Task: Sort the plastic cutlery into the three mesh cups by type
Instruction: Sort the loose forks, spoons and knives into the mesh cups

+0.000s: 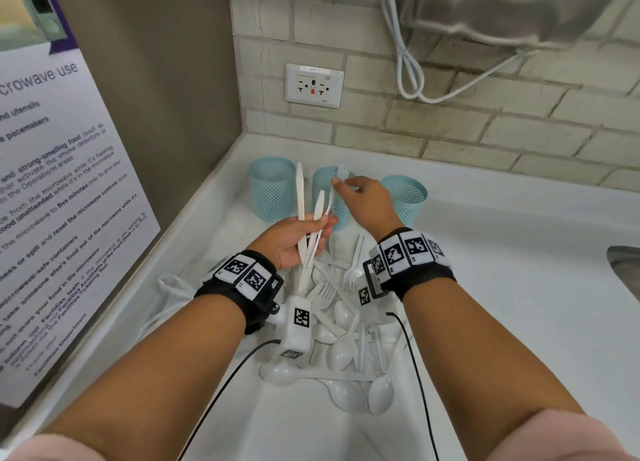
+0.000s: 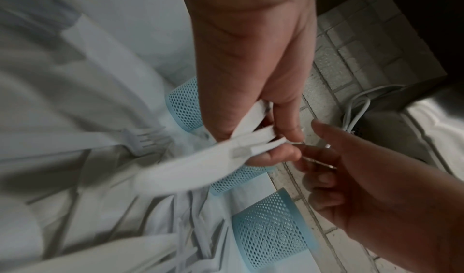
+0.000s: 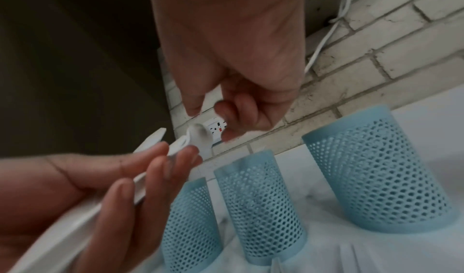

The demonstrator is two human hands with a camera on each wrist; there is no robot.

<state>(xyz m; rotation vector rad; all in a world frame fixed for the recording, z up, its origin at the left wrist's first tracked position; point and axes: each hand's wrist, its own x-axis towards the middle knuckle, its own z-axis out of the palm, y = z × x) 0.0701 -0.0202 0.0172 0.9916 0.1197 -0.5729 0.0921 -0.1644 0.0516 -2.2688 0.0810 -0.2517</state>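
**Head view: a fork pinched above the middle cup**

Head view shows my left hand (image 1: pixel 294 242) curled around a small bundle of white cutlery: two knives (image 1: pixel 300 197) standing nearly upright, blades toward twelve o'clock, and a fork (image 1: pixel 333 192) whose handle also runs down into that fist. My right hand (image 1: pixel 367 201) sits just at three o'clock of the bundle, thumb and forefinger pinching the fork high on its handle, just below the tines. So the fork is touched by both hands at once, its tines poking up at twelve o'clock from my right fingertips.

Three blue mesh cups stand in a row at the back of the white counter (image 1: pixel 502 287). The left cup (image 1: pixel 272 190) is behind the knife blades, the middle cup (image 1: pixel 329 197) lies directly behind the fork and my right thumb, and the right cup (image 1: pixel 407 197) is at three o'clock of my right hand, near but not touching. I cannot tell whether any cup already holds cutlery.

At six o'clock of both hands, between my wrists and toward my body, the unsorted pile (image 1: pixel 343 343) of spoons, forks and knives lies on the counter.

From the left wrist view, the handles cross under my left thumb (image 2: pixel 273 154), blurred. On the tiled wall, a socket (image 1: pixel 314 85) sits at twelve o'clock.
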